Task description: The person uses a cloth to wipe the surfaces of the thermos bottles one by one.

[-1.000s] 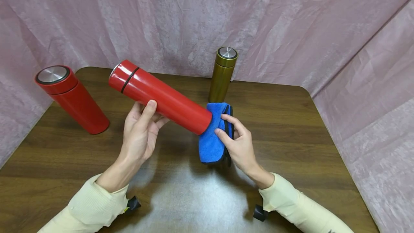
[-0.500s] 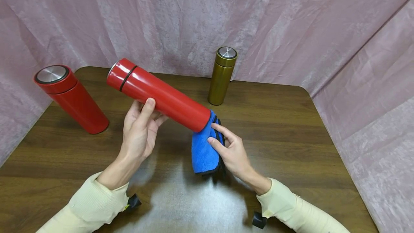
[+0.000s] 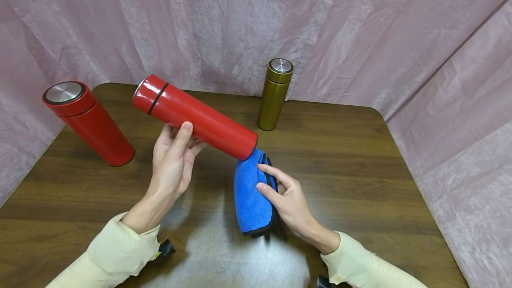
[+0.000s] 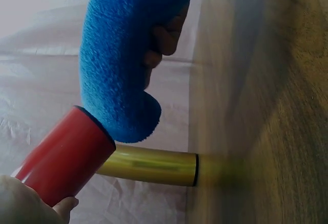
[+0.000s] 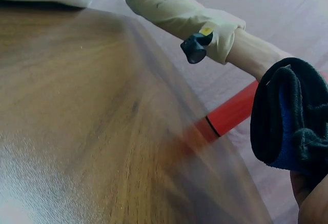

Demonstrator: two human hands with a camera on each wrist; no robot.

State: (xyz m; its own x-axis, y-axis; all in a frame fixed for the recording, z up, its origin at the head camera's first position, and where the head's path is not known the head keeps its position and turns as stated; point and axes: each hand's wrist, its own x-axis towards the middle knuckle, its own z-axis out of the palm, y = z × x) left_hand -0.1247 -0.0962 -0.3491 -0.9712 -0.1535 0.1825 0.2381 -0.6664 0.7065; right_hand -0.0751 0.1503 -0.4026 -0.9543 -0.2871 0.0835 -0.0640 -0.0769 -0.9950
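Observation:
My left hand grips a red thermos flask round its middle, tilted with its lid up to the left and its base down to the right. A folded blue cloth with black edging is pinched between the thumb and fingers of my right hand. The cloth's upper end is right at the flask's base edge. In the left wrist view the blue cloth hangs beside the red base. From the right wrist, the cloth's dark folded end shows in front of the left forearm.
A second red thermos flask stands upright at the left of the wooden table. Further back, right of centre, stands a slimmer gold thermos flask. Pink curtains hang behind the table and along its right side.
My right hand has moved down and slightly left with the cloth, off the flask's base face to its lower edge. The flask in my left hand has shifted only slightly.

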